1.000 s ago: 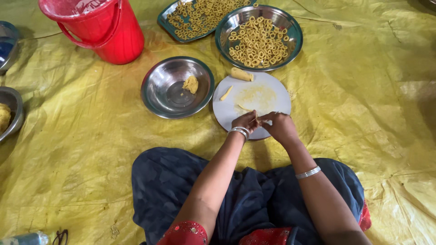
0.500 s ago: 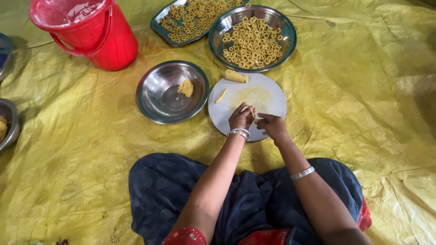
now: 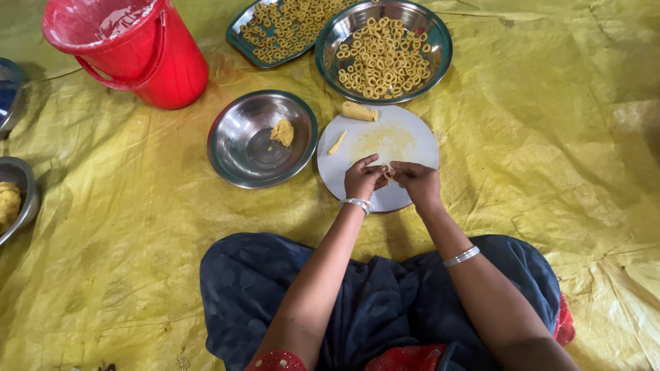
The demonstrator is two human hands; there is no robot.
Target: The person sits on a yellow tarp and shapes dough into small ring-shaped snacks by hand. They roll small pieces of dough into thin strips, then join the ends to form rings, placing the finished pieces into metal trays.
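Both hands pinch one small piece of dough (image 3: 389, 174) between their fingertips: the left hand (image 3: 362, 180) and the right hand (image 3: 418, 183) meet over the near part of the white round board (image 3: 412, 141). Compared with one second ago, the hands are in nearly the same place above the board and the fingers stay closed on the dough, so the shaping of this piece seems not finished. Beyond the board stands the large steel bowl (image 3: 440, 48) full of dough rings (image 3: 381, 58). Left of the board is a smaller steel bowl (image 3: 234, 148) with a lump of dough (image 3: 282, 131). On the far edge of the board lies a dough roll (image 3: 359, 111), and near it a thin dough strip (image 3: 336, 143).
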